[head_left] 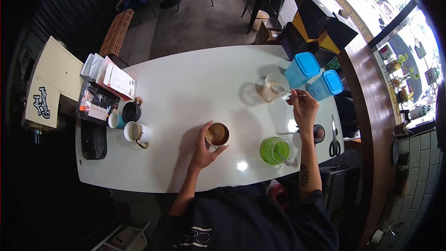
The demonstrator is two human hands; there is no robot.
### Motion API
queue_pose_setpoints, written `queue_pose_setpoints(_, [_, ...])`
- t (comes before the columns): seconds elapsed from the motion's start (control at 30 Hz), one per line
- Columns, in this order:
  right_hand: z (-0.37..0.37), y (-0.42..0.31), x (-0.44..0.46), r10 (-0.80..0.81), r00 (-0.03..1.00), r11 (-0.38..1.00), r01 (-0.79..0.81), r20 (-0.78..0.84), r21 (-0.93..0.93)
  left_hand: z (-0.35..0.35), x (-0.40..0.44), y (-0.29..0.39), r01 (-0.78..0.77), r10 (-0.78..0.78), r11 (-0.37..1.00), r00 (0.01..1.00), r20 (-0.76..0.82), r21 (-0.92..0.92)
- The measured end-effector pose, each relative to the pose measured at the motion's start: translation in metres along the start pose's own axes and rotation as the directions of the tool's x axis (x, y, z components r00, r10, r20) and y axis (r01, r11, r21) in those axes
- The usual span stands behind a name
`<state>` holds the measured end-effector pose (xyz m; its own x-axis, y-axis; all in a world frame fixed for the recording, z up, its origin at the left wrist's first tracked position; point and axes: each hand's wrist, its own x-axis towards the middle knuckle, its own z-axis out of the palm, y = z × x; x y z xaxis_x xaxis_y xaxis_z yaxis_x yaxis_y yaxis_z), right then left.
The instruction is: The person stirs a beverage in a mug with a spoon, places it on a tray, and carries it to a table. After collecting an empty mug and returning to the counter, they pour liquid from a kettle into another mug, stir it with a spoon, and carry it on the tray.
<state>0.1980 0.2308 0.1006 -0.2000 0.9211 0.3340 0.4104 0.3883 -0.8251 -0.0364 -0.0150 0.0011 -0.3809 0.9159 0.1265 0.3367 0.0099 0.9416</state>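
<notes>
On the white table, a cup of brown drink (217, 134) stands with my left hand (203, 151) wrapped round its left and near side. My right hand (304, 110) pinches the handle of a spoon (280, 89), whose bowl is inside a clear container (269, 94) with pale contents. Just behind that hand are two blue-lidded containers, a larger one (301, 69) and a smaller one (326, 84). A glass jug of green liquid (271, 151) with a spoon in it sits between my hands, nearer to me.
At the left of the table (186, 72) are a white mug (138, 133), a teal mug (115, 120), a dark cup (131, 111), papers (117, 80) and a black tray (94, 140). Scissors (334, 139) lie at the right edge beside a small dark round object (318, 133).
</notes>
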Motion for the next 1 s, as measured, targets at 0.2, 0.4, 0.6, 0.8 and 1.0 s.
queue_pose_setpoints(0.2, [-0.001,0.012,0.001,0.009,1.0,0.999,-0.008,-0.019,0.049,0.0,0.0,0.001,0.014,-0.014,1.0,1.0,0.003,-0.023])
queue_pose_setpoints(0.4, [0.002,0.024,0.001,0.02,1.0,0.99,-0.017,-0.02,0.139,0.002,0.0,-0.005,-0.008,0.008,1.0,1.0,-0.005,-0.017])
queue_pose_setpoints(0.6, [0.001,0.03,0.003,0.072,0.997,0.976,-0.062,-0.039,0.21,0.002,0.0,-0.008,-0.026,0.026,1.0,1.0,-0.01,0.001])
queue_pose_setpoints(0.8, [-0.01,0.037,0.002,0.074,0.996,0.946,-0.051,-0.058,0.319,0.002,-0.001,-0.007,-0.022,0.022,1.0,1.0,-0.016,-0.002])
queue_pose_setpoints(1.0, [-0.027,0.021,-0.005,0.119,0.991,0.88,-0.08,-0.054,0.468,0.002,0.0,-0.008,-0.037,0.037,0.999,0.999,-0.022,0.0])
